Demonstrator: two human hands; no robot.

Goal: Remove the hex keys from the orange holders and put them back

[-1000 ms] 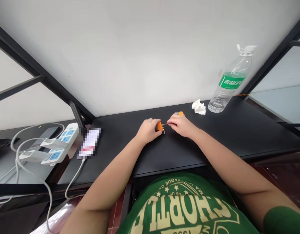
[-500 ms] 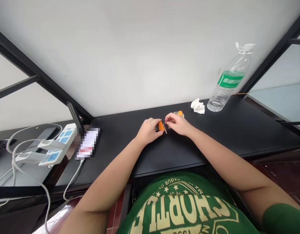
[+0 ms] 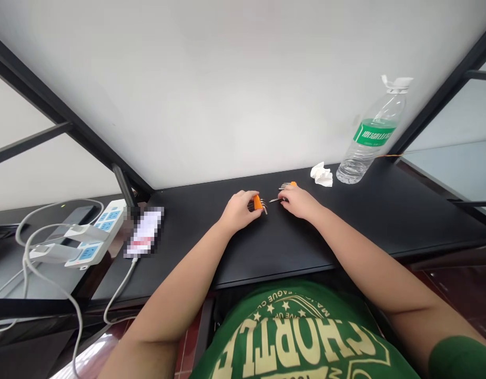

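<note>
Holder (image 3: 257,203), orange, stands just above or on the black table (image 3: 251,252), near its middle; from the head view I cannot tell whether it touches the surface. Left hand (image 3: 240,209): narrow grip, thumb and fingers pinching the holder. Right hand (image 3: 299,203): fingertips closed on one thin loose key (image 3: 273,200), its far end hidden in the fingers.

Progress: I count several bent keys (image 3: 264,206) seated in the holder; too small to number. One key is out and apart from it, a short gap between. I judge the work partway, with the loose key the only piece seen unseated; whether any slot is bare I cannot tell.

Orientation: loose key's visible part lies nearly level, long axis left to right, free tip pointing left at the holder and dipping slightly toward the wearer. Holder's orange body has its long axis running away from the wearer, a little tilted; its keys' bent ends stick out on the right side, their shafts running left under the palm.

Second holder (image 3: 293,183) lies just beyond the right hand, partly covered by it, shafts pointing left
</note>
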